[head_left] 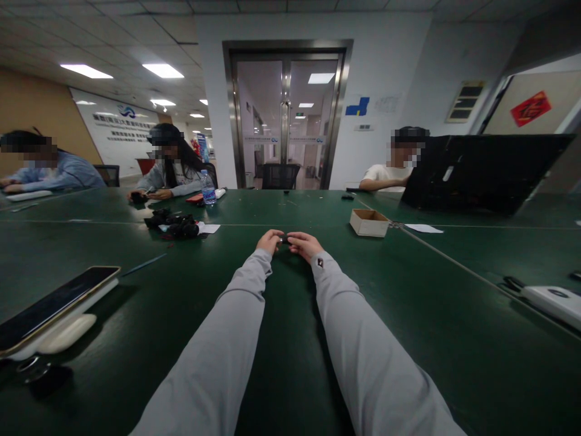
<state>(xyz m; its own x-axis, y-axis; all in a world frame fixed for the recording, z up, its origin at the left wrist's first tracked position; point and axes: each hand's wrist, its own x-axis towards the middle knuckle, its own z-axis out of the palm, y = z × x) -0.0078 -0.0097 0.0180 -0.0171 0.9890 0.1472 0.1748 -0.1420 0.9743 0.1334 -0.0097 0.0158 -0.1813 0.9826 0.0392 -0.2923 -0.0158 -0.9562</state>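
Note:
Both my arms reach forward over the dark green table [290, 339] in light grey sleeves. Between my hands is a small black object [284, 239], too small and dark to name. My left hand [269, 241] pinches its left end with closed fingers. On the other end, the fingers of my right hand [305, 244] are closed too. The object is held just above the tabletop, and my fingers cover part of it.
An open cardboard box [368, 224] stands right of my hands. Tangled black gear [175, 224] and a water bottle [207, 189] are to the left. A phone [59, 303] lies nearer. A large black monitor [481, 172] stands at right. Several people sit around the table.

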